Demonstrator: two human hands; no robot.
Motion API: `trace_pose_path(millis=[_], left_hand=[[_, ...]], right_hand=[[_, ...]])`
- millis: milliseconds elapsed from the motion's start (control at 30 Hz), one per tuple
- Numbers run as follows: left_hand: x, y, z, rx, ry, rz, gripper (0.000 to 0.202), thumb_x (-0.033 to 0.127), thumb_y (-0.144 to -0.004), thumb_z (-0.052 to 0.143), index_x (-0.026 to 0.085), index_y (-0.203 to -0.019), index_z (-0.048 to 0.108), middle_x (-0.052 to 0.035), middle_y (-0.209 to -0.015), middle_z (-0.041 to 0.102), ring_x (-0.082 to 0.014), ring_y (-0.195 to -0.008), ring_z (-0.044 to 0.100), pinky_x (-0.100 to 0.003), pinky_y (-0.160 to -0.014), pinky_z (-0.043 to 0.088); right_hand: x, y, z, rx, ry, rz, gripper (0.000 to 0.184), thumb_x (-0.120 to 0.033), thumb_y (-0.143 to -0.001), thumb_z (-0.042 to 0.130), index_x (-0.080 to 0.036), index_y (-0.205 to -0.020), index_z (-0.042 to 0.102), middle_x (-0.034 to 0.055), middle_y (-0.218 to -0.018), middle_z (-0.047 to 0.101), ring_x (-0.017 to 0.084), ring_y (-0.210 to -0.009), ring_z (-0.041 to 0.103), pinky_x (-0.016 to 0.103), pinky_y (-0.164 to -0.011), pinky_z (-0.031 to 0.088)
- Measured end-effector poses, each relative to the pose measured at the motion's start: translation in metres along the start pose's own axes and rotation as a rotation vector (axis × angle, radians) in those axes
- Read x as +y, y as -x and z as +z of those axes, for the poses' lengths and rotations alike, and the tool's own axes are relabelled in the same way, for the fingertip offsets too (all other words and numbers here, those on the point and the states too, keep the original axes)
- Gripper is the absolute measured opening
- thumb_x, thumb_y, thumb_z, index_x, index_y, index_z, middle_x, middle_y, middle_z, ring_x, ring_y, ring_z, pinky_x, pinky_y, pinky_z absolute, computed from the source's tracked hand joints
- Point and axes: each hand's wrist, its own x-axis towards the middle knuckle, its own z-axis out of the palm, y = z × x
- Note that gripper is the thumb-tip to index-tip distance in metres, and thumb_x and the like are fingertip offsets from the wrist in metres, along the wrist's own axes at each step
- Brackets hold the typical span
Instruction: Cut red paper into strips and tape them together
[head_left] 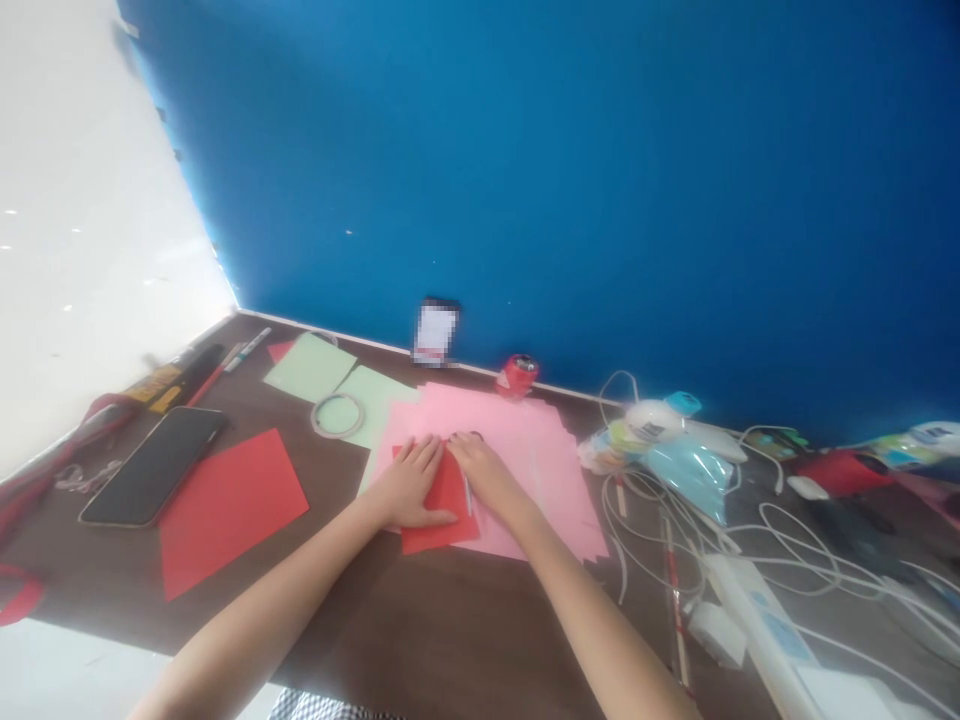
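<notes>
Red paper mid-frame: thin, light, floppy, likely slippery on pink sheets. My left hand, right hand flat on it, grip open; I'd pinch an edge.

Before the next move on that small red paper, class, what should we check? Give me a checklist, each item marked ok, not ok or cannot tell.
1. Both the left hand and right hand lie flat on the small red paper: ok.
2. The small red paper rests on the pink sheets, not on the bare table: ok.
3. Its edges are lined up: cannot tell, the hands cover them.
4. The phone is apart from the hands: ok, it lies far to the left.
5. The cables are off the pink sheets: cannot tell, one runs close by their right edge.
</notes>
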Motion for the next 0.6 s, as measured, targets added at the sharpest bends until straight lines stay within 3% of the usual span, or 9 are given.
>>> trace_pose_path(millis=[167, 433, 600], left_hand=[[0.000, 0.000, 0.001, 0.010, -0.001, -0.005, 0.096, 0.069, -0.073, 0.032, 0.005, -0.140, 0.006, -0.0192, -0.146, 0.012, -0.0290, -0.135, 0.004, -0.044, -0.108, -0.003], [-0.001, 0.000, 0.004, 0.035, 0.015, 0.000, 0.096, 0.070, -0.072, 0.035, 0.007, -0.140, 0.008, -0.0178, -0.146, 0.012, -0.0295, -0.135, 0.006, -0.044, -0.108, 0.000], [-0.002, -0.001, 0.005, 0.034, -0.005, 0.003, 0.096, 0.070, -0.072, 0.033, 0.006, -0.140, 0.008, -0.0178, -0.146, 0.013, -0.0284, -0.135, 0.006, -0.044, -0.108, -0.002]], right_hand=[[0.000, 0.000, -0.001, 0.013, -0.045, 0.015, 0.039, 0.001, -0.080, 0.038, -0.006, -0.115, 0.053, 0.0194, -0.119, 0.055, 0.025, -0.114, 0.049, 0.044, -0.098, 0.038], [-0.013, 0.035, -0.004, 0.030, -0.076, -0.037, 0.037, -0.004, -0.081, 0.039, -0.013, -0.114, 0.055, 0.0150, -0.119, 0.056, 0.025, -0.113, 0.050, 0.045, -0.095, 0.042], [-0.007, 0.016, -0.006, 0.021, -0.113, 0.025, 0.038, 0.000, -0.080, 0.038, -0.009, -0.113, 0.055, 0.0167, -0.117, 0.056, 0.024, -0.112, 0.051, 0.042, -0.096, 0.041]])
